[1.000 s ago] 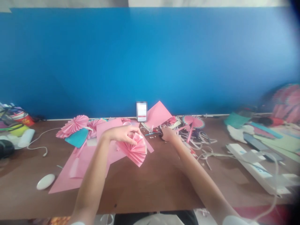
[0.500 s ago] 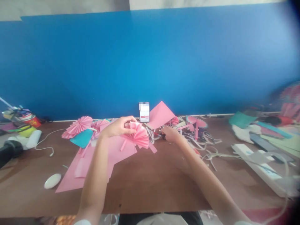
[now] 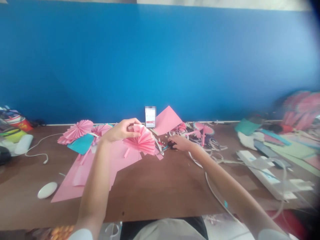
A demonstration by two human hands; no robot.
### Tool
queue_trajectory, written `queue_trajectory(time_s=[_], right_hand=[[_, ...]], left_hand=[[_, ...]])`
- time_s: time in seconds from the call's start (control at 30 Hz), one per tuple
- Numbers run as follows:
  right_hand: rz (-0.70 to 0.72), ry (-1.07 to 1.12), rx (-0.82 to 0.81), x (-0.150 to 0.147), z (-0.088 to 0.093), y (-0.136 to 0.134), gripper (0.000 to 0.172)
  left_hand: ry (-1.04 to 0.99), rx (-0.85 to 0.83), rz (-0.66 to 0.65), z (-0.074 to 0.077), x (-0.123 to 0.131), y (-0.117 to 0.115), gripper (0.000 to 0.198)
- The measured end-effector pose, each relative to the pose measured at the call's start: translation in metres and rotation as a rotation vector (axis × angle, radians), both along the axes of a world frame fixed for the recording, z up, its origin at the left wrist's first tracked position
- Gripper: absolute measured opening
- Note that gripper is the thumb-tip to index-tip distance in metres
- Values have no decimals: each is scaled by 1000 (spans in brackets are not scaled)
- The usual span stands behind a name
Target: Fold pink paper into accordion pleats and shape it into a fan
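Observation:
My left hand [image 3: 122, 130] grips a pleated pink paper fan [image 3: 143, 141] by its upper left edge, with thumb and fingers pressed on the folds. To its right, my right hand [image 3: 178, 142] is closed on the dark handles of a pair of scissors [image 3: 165, 149], whose blades point left toward the fan. Large pink paper sheets [image 3: 67, 190] lie flat under and beside my left forearm. More pink fans [image 3: 79, 130] and a teal paper piece [image 3: 80, 144] rest to the left.
A phone [image 3: 150, 117] stands upright by the blue partition [image 3: 160, 60], beside a pink square [image 3: 168, 120]. Paper scraps [image 3: 213, 145] lie behind my right forearm. A white power strip [image 3: 265, 175] with cables is on the right, a white mouse [image 3: 47, 190] on the left.
My right hand has drawn the scissors out of the scraps, so their blades now show, closer to the fan. My left hand still holds the fan. The whole view has shifted slightly.

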State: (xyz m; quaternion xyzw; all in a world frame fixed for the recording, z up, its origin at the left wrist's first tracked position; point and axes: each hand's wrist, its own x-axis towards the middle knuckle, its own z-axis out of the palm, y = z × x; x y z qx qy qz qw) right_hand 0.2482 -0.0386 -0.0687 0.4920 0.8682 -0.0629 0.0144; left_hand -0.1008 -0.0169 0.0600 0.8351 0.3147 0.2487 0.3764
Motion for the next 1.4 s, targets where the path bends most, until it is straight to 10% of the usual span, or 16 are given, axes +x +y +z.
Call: queue_trajectory(time_s=[0.47,1.4], right_hand=[[212,-119,86,-2,-7,-15,32],[-121,127,1,8,2,-25,51]], left_hand=[[-45,-79,-14,-9,6,5,48],[-83,-116,-37,-7,11,1,47]])
